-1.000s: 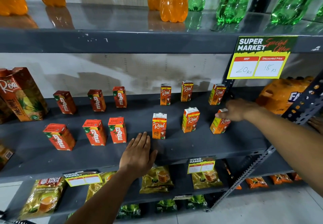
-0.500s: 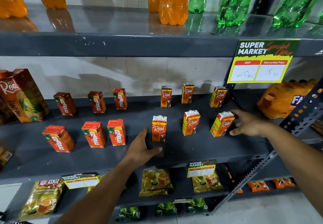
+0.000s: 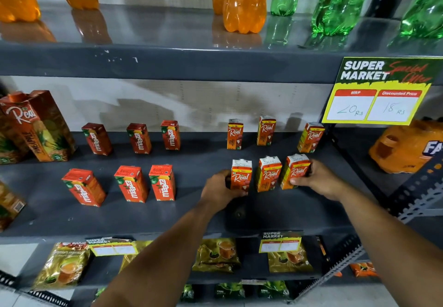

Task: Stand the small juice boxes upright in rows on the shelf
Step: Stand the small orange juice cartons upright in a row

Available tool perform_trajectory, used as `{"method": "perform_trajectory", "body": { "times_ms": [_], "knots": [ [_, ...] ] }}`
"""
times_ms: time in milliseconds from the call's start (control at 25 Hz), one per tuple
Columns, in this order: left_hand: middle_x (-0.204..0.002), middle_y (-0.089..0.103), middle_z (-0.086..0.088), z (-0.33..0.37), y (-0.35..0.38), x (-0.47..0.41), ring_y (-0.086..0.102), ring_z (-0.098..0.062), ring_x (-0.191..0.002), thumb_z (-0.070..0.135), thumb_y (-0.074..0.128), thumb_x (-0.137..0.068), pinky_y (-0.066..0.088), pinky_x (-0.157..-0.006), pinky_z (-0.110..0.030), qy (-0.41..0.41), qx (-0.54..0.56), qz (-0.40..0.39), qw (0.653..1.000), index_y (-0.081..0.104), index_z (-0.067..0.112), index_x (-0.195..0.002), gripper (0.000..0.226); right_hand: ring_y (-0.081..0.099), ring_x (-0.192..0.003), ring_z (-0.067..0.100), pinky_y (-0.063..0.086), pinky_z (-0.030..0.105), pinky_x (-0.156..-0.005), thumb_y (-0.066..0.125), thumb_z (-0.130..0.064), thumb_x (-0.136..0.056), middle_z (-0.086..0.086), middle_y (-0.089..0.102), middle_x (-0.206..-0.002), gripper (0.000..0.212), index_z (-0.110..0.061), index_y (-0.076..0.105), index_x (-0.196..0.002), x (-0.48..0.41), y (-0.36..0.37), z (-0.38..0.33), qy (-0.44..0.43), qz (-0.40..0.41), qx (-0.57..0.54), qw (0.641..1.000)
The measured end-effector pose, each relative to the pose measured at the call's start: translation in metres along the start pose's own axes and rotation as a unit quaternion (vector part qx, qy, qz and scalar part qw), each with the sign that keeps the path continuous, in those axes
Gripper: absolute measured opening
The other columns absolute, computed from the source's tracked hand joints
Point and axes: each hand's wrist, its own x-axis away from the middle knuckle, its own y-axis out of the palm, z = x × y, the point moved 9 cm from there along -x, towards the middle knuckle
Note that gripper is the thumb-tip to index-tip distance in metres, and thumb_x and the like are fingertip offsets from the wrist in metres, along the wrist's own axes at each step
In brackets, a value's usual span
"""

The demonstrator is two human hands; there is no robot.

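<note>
A person's left hand (image 3: 221, 188) and right hand (image 3: 316, 180) clasp the end cartons of three small orange Real juice boxes (image 3: 268, 177) standing upright on the grey metal shelf (image 3: 191, 213), where all twelve cartons apparently stand in rows, only spacing left.

Shelf: dark grey metal board (image 3: 196, 213) across mid-frame.
Left edge: tall pineapple carton (image 3: 40, 126), upright.
Left centre: six red mango boxes (image 3: 130, 183), two rows of three.
Right centre: six orange juice boxes (image 3: 268, 177), upright, front row close together.
Far right: orange bottle pack (image 3: 405, 148).
</note>
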Motion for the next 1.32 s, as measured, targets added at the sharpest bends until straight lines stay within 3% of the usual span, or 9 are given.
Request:
{"method": "perform_trajectory", "body": {
  "times_ms": [160, 360, 520, 640, 840, 1080, 1320],
  "knots": [
    [-0.111, 0.068, 0.004, 0.003, 0.013, -0.009, 0.063, -0.012, -0.099, 0.032, 0.090, -0.062, 0.049, -0.085, -0.028, -0.006, -0.002, -0.008, 1.000, 0.059, 0.025, -0.116, 0.063, 0.064, -0.106, 0.017, 0.045, 0.045, -0.102, 0.081, -0.005, -0.070, 0.006, 0.070, -0.112, 0.058, -0.014, 0.058, -0.122, -0.006, 0.022, -0.005, -0.010, -0.063, -0.006, 0.998],
    [-0.121, 0.067, 0.002, 0.012, 0.024, -0.019, 0.061, -0.015, -0.110, 0.031, 0.092, -0.056, 0.045, -0.092, -0.029, 0.003, 0.000, -0.040, 0.999, 0.059, 0.027, -0.124, 0.077, 0.062, -0.108, 0.020, 0.046, 0.043, -0.100, 0.083, 0.002, -0.065, 0.007, 0.067, -0.117, 0.063, -0.022, 0.057, -0.118, -0.009, 0.042, -0.006, -0.034, -0.104, -0.003, 0.994],
    [-0.119, 0.068, 0.001, 0.015, 0.031, -0.016, 0.062, -0.010, -0.107, 0.024, 0.093, -0.055, 0.046, -0.097, -0.031, -0.005, 0.037, -0.043, 0.998, 0.061, 0.024, -0.123, 0.075, 0.059, -0.100, 0.011, 0.046, 0.020, -0.084, 0.087, 0.000, -0.060, -0.007, 0.063, -0.106, 0.067, -0.026, 0.055, -0.113, -0.005, 0.049, 0.000, -0.056, -0.075, 0.025, 0.995],
    [-0.106, 0.072, 0.008, 0.013, 0.044, -0.002, 0.065, 0.000, -0.096, 0.021, 0.093, -0.057, 0.049, -0.087, -0.023, -0.019, 0.056, -0.067, 0.996, 0.067, 0.027, -0.112, 0.061, 0.060, -0.085, -0.007, 0.045, 0.005, -0.066, 0.089, -0.001, -0.057, -0.021, 0.059, -0.094, 0.062, -0.036, 0.054, -0.095, 0.007, 0.044, 0.007, -0.082, -0.059, 0.047, 0.994],
    [-0.094, 0.071, 0.016, 0.016, 0.076, 0.031, 0.064, 0.008, -0.086, 0.021, 0.092, -0.059, 0.047, -0.073, -0.008, -0.039, 0.066, -0.077, 0.994, 0.066, 0.027, -0.111, 0.058, 0.064, -0.075, -0.010, 0.045, 0.009, -0.065, 0.091, -0.018, -0.056, -0.022, 0.070, -0.078, 0.039, -0.038, 0.066, -0.079, 0.040, 0.031, 0.037, -0.085, -0.051, 0.091, 0.991],
    [-0.102, 0.073, 0.006, 0.023, 0.078, 0.040, 0.067, -0.006, -0.095, 0.015, 0.091, -0.061, 0.053, -0.088, -0.028, -0.053, 0.076, -0.081, 0.992, 0.064, 0.023, -0.112, 0.059, 0.063, -0.082, -0.006, 0.047, 0.016, -0.072, 0.090, -0.020, -0.058, -0.017, 0.069, -0.088, 0.045, -0.042, 0.062, -0.086, 0.055, 0.029, 0.027, -0.120, -0.060, 0.106, 0.985],
    [-0.097, 0.072, 0.008, 0.023, 0.078, 0.042, 0.067, -0.002, -0.089, 0.015, 0.093, -0.057, 0.052, -0.078, -0.023, -0.075, 0.079, -0.074, 0.991, 0.063, 0.029, -0.104, 0.057, 0.063, -0.084, -0.004, 0.046, 0.017, -0.069, 0.093, -0.024, -0.053, -0.017, 0.069, -0.090, 0.050, -0.039, 0.062, -0.090, 0.055, 0.027, 0.033, -0.088, -0.053, 0.085, 0.991]
  ]
}}
